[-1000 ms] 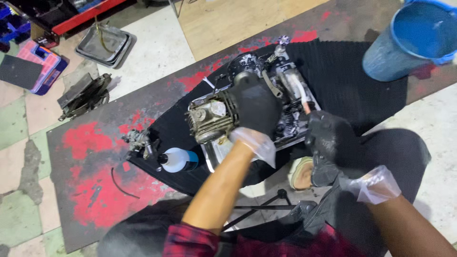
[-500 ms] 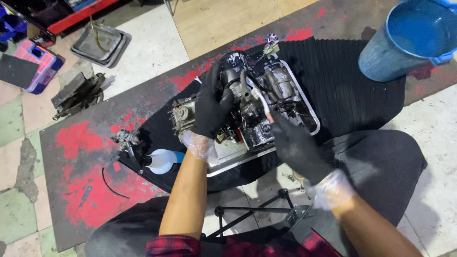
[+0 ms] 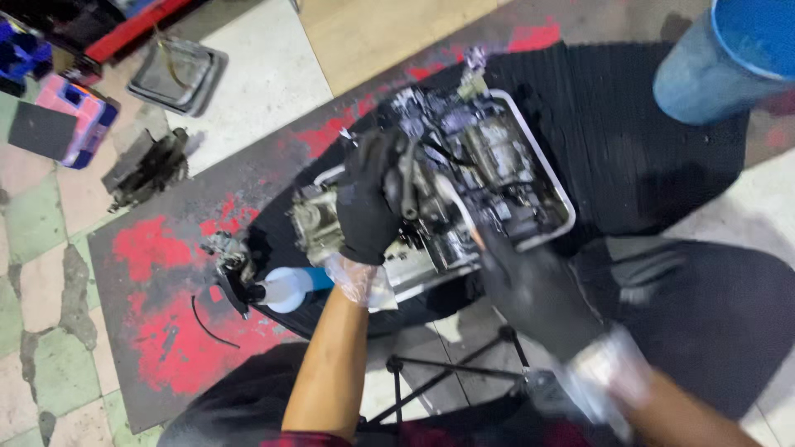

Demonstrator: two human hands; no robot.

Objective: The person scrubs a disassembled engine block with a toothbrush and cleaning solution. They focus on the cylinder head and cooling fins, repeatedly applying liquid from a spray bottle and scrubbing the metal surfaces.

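Carburettor assembly held over metal tray

The grimy, dark carburettor assembly (image 3: 431, 190) is gripped by the gloved left hand (image 3: 368, 207) above the metal tray (image 3: 563, 194); the blurred right hand (image 3: 538, 294) grip cannot be determined.

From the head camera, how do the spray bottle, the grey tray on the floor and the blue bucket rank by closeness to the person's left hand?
1. Spray bottle: just below-left of the left hand, on the mat's edge.
2. Grey tray: upper left, on the floor.
3. Blue bucket: far upper right corner.
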